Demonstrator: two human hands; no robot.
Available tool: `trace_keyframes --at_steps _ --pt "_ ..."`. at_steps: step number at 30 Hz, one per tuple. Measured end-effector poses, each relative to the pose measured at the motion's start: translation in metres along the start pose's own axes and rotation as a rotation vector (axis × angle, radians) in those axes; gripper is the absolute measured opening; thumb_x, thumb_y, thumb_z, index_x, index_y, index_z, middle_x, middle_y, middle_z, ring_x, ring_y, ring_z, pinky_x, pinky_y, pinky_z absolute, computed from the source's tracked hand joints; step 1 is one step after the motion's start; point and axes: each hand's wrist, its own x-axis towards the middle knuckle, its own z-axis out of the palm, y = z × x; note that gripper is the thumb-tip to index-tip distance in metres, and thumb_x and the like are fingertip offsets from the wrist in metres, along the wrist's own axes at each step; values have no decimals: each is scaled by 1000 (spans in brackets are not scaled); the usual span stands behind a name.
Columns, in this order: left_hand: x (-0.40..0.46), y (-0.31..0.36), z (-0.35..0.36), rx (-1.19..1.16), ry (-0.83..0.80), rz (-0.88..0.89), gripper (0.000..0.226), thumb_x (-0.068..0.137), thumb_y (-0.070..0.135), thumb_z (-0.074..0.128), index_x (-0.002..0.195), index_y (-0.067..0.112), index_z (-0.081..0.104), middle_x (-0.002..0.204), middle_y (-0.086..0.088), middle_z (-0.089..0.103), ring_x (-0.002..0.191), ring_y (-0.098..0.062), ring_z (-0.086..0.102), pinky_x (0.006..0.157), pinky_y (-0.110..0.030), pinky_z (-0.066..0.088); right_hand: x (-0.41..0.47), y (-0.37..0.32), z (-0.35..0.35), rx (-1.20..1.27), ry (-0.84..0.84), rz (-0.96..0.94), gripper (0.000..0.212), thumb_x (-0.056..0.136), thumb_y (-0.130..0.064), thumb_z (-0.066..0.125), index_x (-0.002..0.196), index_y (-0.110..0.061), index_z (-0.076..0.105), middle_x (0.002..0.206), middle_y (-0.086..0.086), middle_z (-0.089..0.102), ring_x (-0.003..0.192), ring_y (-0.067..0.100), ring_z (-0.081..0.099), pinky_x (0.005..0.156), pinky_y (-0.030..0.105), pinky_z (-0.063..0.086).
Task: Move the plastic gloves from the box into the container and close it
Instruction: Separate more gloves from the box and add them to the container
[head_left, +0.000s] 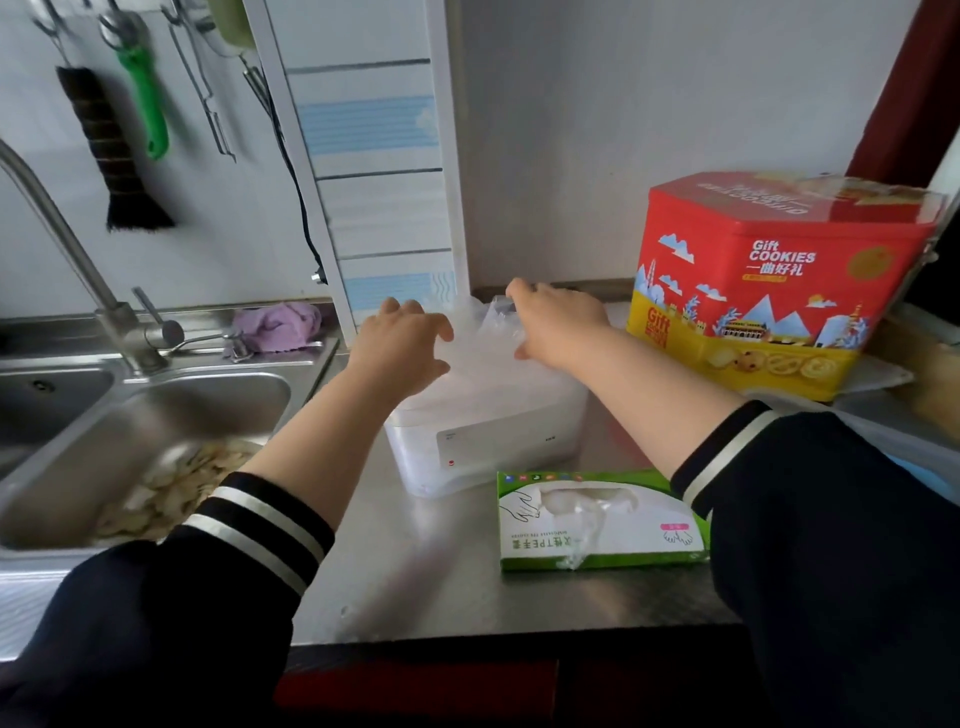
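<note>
A white rectangular container (498, 447) stands on the steel counter, its top hazy with clear plastic gloves (483, 358) bulging out of it. My left hand (400, 345) hovers over its left rear part, fingers spread and bent down onto the plastic. Over the right rear part, my right hand (558, 325) pinches a crumpled bunch of the gloves between thumb and fingers. The green and white glove box (602, 522) lies in front of the container, a strip of plastic hanging from its slot. No lid can be made out.
A red and yellow cookie tin (779, 280) stands at the right rear. To the left is a steel sink (156, 415) with food scraps in it, a tap (67, 244) and a purple cloth (278, 325). Brushes hang on the wall.
</note>
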Motion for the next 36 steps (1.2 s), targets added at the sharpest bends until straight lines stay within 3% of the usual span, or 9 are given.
trace_keyframes --at_steps 4,7,10,13,16,20,24,29,36 --pt "-8 -2 -21 -172 -52 -65 55 77 45 76 128 33 57 136 -7 38 126 -31 32 107 -39 28 -7 13 -15 156 41 59 61 84 -37 72 134 -18 41 131 11 45 123 33 45 93 41 43" --pt "-17 -4 -30 -360 -20 -102 53 77 42 78 125 31 59 150 -7 28 138 -33 23 114 -42 18 -29 28 -28 440 193 89 43 86 -34 70 123 -21 52 118 5 53 108 23 53 87 35 43" --pt "-32 12 -28 -567 407 3 23 88 28 69 110 22 66 141 -5 46 132 -27 40 107 -22 28 -72 38 -33 793 238 69 14 84 -28 73 90 -20 63 83 -5 61 73 6 54 70 27 43" --pt "-61 51 -26 -653 747 199 11 91 13 58 98 11 67 109 0 65 104 -19 58 87 -17 41 -116 40 -22 750 -68 -9 16 78 -34 77 75 -21 68 74 -7 65 68 2 55 69 29 46" --pt "-92 89 -7 -769 563 296 12 92 15 60 101 14 68 102 9 68 97 -10 61 83 -18 45 -143 40 6 407 -263 -23 18 77 -44 76 78 -27 71 92 -8 59 93 11 55 70 27 45" --pt "-109 111 37 -866 122 251 26 90 29 61 115 23 62 113 16 66 107 -8 61 92 -26 46 -157 40 39 240 -167 -33 23 87 -47 64 89 -25 72 110 -4 48 116 23 40 98 35 35" --pt "-113 105 73 -800 -95 220 58 79 34 78 130 19 54 126 7 63 119 -9 56 100 -31 43 -172 36 48 213 -173 -29 26 98 -33 50 107 -24 72 143 -4 38 130 22 33 101 30 34" --pt "-113 100 85 -894 -131 170 74 70 39 84 134 24 49 126 10 64 118 2 56 101 -24 43 -175 25 53 65 -212 -12 22 97 -26 47 109 -31 65 161 -4 17 135 26 30 102 38 32" --pt "-115 101 88 -928 -102 179 76 70 43 84 135 26 48 124 10 65 115 3 57 98 -23 45 -178 23 58 234 -92 25 19 93 -21 54 102 -21 70 148 -9 41 130 18 36 95 28 24"
